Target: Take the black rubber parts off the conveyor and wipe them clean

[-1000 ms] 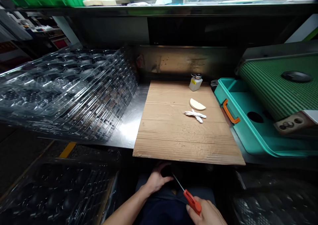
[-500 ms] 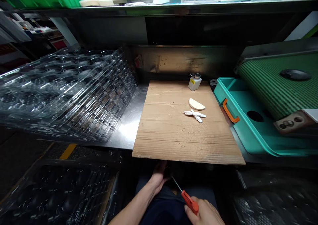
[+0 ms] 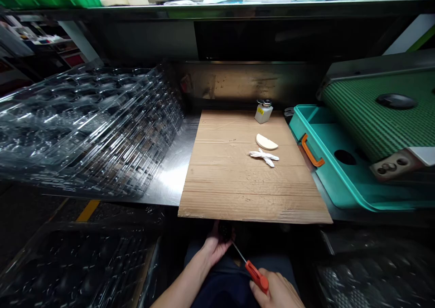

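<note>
Firmly, right hand (image 3: pixel 277 287) clenched around orange-handled metal pick (image 3: pixel 256 276); left hand (image 3: pixel 214 249) cupping small dark object (image 3: pixel 224 230).

The small dark thing (image 3: pixel 224 230) at the left hand (image 3: pixel 213 249) was too much in shadow to tell, and the picture's bottom edge cut off the right hand (image 3: pixel 277 289).

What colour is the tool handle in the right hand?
Orange-red handle, clearest in the head view.
</note>
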`<state>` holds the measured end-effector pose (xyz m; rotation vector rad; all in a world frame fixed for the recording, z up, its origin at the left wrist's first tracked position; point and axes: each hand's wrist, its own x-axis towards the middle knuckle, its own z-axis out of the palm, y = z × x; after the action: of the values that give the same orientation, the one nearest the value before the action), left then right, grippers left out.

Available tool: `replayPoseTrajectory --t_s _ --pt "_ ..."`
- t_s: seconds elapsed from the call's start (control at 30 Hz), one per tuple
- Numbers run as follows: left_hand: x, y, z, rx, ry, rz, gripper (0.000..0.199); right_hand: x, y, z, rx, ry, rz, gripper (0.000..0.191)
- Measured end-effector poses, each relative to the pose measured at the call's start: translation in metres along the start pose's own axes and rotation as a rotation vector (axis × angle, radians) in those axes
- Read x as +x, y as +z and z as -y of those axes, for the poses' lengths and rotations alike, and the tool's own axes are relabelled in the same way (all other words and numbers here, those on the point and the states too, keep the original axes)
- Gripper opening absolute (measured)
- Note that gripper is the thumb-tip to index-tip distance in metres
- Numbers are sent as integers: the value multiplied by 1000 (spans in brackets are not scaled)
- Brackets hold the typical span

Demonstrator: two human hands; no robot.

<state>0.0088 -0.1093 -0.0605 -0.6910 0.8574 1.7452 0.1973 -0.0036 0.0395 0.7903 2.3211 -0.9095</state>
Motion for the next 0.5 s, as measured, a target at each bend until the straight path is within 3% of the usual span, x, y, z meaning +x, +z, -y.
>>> replayPoseTrajectory --t_s 0.3,0.5 --pt "4 -5 -2 38 72 -13 29 -3 -4 4 -7 -11 -26 24" --pt "-4 -13 -8 421 323 22 50 -4 -12 1 21 -15 -38 26"
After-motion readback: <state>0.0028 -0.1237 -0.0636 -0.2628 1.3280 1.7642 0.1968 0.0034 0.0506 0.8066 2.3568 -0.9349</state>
